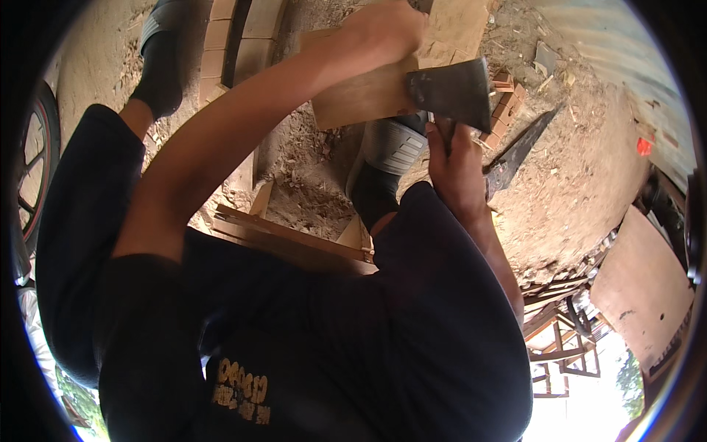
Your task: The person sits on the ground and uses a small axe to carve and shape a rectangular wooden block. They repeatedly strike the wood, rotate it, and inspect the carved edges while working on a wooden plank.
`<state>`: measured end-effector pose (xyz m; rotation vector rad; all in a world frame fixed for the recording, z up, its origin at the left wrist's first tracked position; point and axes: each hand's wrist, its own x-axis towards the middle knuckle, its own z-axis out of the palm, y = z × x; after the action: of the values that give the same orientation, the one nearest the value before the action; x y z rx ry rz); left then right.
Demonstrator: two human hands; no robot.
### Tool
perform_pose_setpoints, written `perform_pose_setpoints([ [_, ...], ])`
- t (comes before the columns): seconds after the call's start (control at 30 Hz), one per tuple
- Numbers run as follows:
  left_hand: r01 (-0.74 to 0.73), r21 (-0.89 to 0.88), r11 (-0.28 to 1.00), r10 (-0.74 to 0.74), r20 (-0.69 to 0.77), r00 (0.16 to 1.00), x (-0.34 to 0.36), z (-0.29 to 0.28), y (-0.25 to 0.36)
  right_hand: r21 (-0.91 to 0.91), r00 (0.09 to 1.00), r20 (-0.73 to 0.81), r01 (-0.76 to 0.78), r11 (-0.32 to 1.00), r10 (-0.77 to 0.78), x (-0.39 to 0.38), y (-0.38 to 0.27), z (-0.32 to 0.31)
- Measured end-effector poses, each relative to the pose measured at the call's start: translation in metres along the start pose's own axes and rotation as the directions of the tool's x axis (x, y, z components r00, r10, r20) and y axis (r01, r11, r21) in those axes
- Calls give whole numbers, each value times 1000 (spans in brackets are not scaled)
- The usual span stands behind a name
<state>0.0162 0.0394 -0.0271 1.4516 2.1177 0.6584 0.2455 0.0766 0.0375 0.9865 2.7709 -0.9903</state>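
Wrapped snugly round the handle, just below the head, the right-hand grip [460,166] has hold of a hatchet [453,88], with no visible slack. The left-hand grip [387,29] is curled up at 12 o'clock, by a flat wooden board [357,96]; whether it pinches anything, I can't make out.

From the middle of the view, the hatchet is at 1 o'clock, its narrow end overlapping the board's 3 o'clock side; contact isn't clear.

Judging by how the hatchet is turned, the work looks like tapping with its blunt end. Done well, that calls for short strokes from the wrist, the blunt end landing square, the board held firm and the left fingers clear of the line. The sandalled foot [394,147] sits close, at the board's 5 o'clock, so a slip could be costly.

The hatchet head's long axis runs roughly 9 to 3, its flared edge pointing to 3; the handle drops toward 6. The board's lower edge also runs nearly 9 to 3, but the left forearm [243,118] covers too much to settle its long axis.
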Motion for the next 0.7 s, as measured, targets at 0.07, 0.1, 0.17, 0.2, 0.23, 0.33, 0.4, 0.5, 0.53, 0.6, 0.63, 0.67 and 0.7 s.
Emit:
perform_pose_setpoints([
  [0.07,22,15,1000,-22,-24,999,1,6,-7,173,995,-96,-19,985,36,7,-11,-6],
  [0.1,37,25,999,-37,-34,999,1,10,-12,248,989,-128,-36,968,70,6,-12,-7],
  [0.17,63,46,997,-61,-49,997,3,17,-22,276,986,-95,-103,955,134,4,-18,-7],
  [0.2,37,39,999,-35,-46,998,9,16,-17,208,981,-61,-168,964,184,2,-24,-14],
  [0.23,16,21,1000,-16,-29,999,13,15,-12,101,991,-70,-105,989,113,-1,-21,-14],
  [0.33,-6,8,1000,6,21,1000,1,-6,4,25,995,86,-58,998,56,5,1,-3],
  [0.4,48,42,998,-48,4,999,-1,-4,-1,119,994,-2,-111,987,112,8,-18,-11],
  [0.5,99,39,994,-95,-87,992,16,17,-25,231,983,-102,-123,965,150,3,-36,-12],
  [0.53,107,41,993,-101,-125,987,18,22,-24,175,982,-25,-179,968,186,0,-36,-13],
  [0.6,-23,1,1000,23,52,998,7,2,-10,132,1000,-13,-6,991,8,-1,-8,1],
  [0.63,-99,-29,995,102,132,986,0,-17,5,82,997,66,-31,996,25,0,-1,2],
  [0.67,-126,-61,990,133,137,982,1,-24,13,71,999,26,-24,997,22,-3,2,-4],
  [0.7,-102,-47,994,108,142,984,-7,-32,12,105,1000,6,27,994,-28,0,3,1],
])
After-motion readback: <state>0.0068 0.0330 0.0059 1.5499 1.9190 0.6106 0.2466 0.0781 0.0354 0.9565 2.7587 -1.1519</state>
